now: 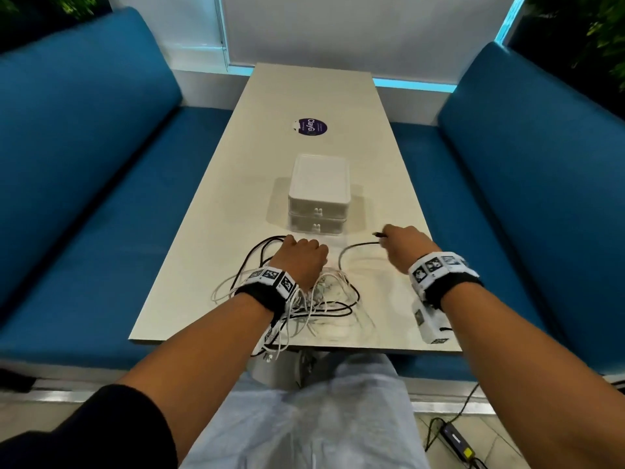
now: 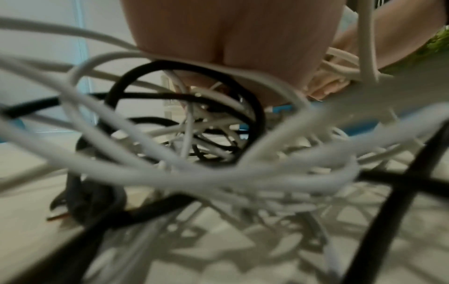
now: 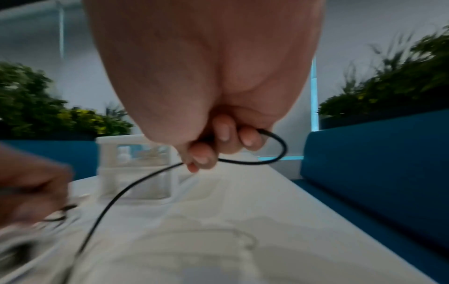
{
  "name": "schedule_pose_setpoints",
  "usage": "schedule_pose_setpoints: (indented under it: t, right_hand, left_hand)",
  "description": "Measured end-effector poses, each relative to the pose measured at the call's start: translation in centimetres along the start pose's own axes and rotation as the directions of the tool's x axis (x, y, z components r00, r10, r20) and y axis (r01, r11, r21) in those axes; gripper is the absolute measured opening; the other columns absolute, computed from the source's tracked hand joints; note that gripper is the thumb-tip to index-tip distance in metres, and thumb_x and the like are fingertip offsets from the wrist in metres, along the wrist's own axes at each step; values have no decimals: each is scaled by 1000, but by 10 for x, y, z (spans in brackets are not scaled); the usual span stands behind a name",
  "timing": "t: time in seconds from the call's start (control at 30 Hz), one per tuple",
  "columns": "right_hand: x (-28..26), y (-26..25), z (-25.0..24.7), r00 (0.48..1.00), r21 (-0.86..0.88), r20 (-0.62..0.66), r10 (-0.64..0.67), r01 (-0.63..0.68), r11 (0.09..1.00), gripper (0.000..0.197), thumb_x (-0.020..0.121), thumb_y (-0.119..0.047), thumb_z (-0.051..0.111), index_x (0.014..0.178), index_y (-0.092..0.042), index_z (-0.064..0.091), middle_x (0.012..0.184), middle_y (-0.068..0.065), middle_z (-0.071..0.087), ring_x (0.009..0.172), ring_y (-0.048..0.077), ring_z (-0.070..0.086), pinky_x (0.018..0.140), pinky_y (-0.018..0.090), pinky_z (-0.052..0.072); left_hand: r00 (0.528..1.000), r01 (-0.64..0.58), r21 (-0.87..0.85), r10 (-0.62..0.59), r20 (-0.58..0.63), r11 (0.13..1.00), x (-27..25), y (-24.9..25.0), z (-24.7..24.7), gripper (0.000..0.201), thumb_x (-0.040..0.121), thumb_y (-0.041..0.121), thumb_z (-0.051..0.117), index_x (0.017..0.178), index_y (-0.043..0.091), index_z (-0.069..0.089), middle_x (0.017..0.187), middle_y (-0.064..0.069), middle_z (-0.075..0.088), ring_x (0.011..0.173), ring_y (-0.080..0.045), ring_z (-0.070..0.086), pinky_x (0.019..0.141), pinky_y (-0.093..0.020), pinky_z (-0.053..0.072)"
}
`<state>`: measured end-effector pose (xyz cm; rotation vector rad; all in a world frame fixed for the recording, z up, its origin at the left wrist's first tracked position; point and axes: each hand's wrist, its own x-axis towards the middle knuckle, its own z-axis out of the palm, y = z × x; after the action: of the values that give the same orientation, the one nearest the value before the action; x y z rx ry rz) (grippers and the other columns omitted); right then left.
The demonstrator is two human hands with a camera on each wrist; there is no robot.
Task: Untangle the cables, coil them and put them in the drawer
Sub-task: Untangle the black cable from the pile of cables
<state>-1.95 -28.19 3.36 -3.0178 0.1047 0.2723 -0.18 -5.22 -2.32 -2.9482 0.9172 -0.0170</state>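
A tangle of white and black cables (image 1: 321,299) lies near the front edge of the pale table (image 1: 372,147). My left hand (image 1: 304,252) sits on the far side of the tangle with its fingers curled round some strands; the left wrist view shows the cable tangle (image 2: 194,153) close up under the palm. My right hand (image 1: 395,240) pinches a black cable (image 1: 355,248) near its plug end, lifted to the right of the pile. In the right wrist view the fingers (image 3: 218,148) curl round the black cable (image 3: 267,161). The white two-drawer unit (image 1: 318,198) stands just behind, both drawers closed.
A purple round sticker (image 1: 310,126) marks the table beyond the drawer unit (image 3: 136,167). Blue benches flank the table on the left (image 1: 84,164) and right (image 1: 524,164). Some white cable hangs over the front edge. A power adapter (image 1: 456,441) lies on the floor.
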Motion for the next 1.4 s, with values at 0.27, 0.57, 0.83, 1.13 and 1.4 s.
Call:
schedule_pose_setpoints:
  t: [0.27, 0.57, 0.83, 1.13, 1.4]
  right_hand:
    - [-10, 10, 9, 995, 152, 44, 87, -92, 984, 22, 103, -29, 38, 107, -13, 52, 89, 8, 54, 77, 28, 54, 63, 34, 40]
    - [-6, -30, 18, 987, 195, -35, -157, 160, 968, 23, 102, -32, 42, 110, -15, 55, 93, 14, 65, 81, 33, 59, 68, 36, 48]
    - [-4, -12, 20, 998, 11, -50, -34, 35, 999, 25, 103, -32, 40, 111, -14, 55, 95, 13, 61, 78, 32, 58, 65, 35, 47]
    - [3, -49, 36, 980, 173, 36, -194, 185, 967, 28, 101, -27, 42, 120, -12, 57, 108, 17, 66, 96, 36, 62, 74, 35, 46]
    - [12, -35, 29, 989, 282, -1, -147, 142, 949, 24, 102, -31, 42, 107, -15, 59, 94, 17, 65, 85, 36, 59, 74, 40, 49]
  left_hand:
    - [986, 24, -115, -42, -163, 993, 5, 12, -4, 26, 102, 31, 40, 121, 21, 54, 120, -2, 57, 114, -25, 50, 96, -43, 30]
    - [993, 72, -276, -94, -70, 959, 8, 29, -4, 21, 100, 32, 38, 107, 23, 55, 97, 0, 67, 99, -27, 54, 91, -42, 29]
    - [997, 12, -76, -18, -76, 997, 11, 23, 6, 22, 98, 30, 41, 108, 23, 60, 102, -2, 62, 99, -27, 55, 96, -46, 28]
    - [1000, -7, -111, 5, -13, 994, 19, 20, 0, 42, 85, 12, 56, 125, 21, 51, 104, -1, 67, 102, -25, 59, 92, -42, 29]
    - [995, 56, -311, -80, -64, 949, 20, 21, 2, 25, 98, 46, 45, 89, 22, 45, 79, 7, 54, 77, -19, 47, 88, -40, 29]
